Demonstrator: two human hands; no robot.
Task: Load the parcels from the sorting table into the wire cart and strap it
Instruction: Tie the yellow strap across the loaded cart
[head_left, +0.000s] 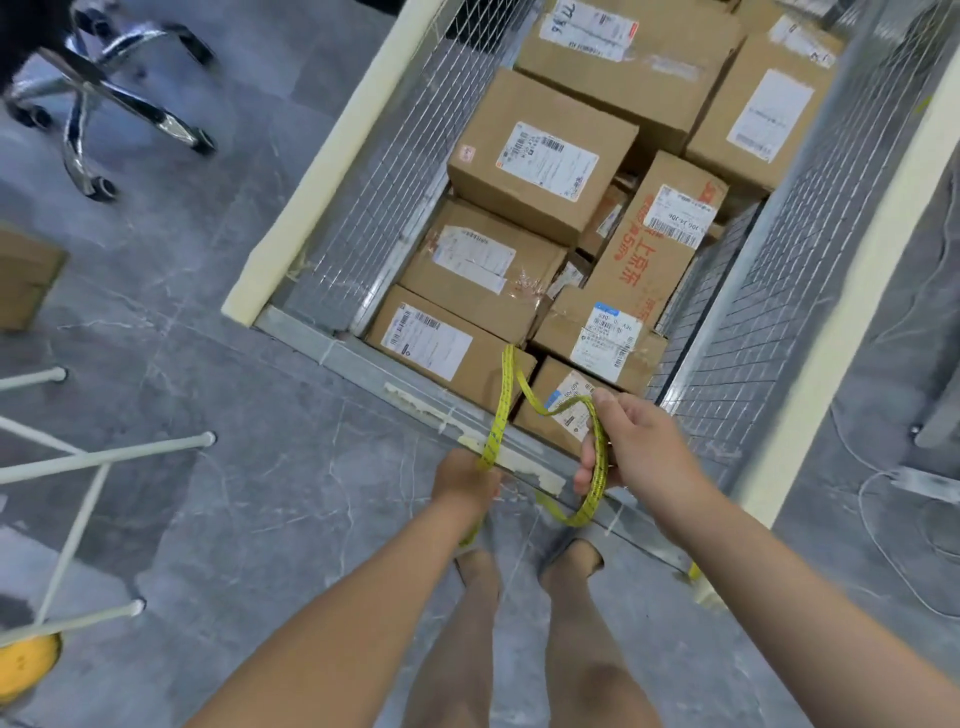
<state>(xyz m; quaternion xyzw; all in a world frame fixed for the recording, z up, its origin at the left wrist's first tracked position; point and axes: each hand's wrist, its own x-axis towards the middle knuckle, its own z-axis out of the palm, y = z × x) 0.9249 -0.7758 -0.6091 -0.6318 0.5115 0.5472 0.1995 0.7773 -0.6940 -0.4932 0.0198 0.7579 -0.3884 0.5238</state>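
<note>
The cart (374, 171) stands on the floor (234, 312), its wire sides enclosing stacked cardboard parcels (540, 156), labels upward. A yellow strap (501, 410) loops above the cart's low front edge and the nearest parcels, held in both hands. The left hand (465, 478) is closed round one run of it, its fingers hidden underneath; the right hand (631, 447) has its fingers (584, 470) curled round the other run, thumb raised.

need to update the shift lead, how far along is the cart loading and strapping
Loading looks mostly done: parcels are stacked in the wire cart. In hand: left hand and right hand hold the loose yellow strap at its front. Left: fastening it across; a box at the left edge may remain.
</note>
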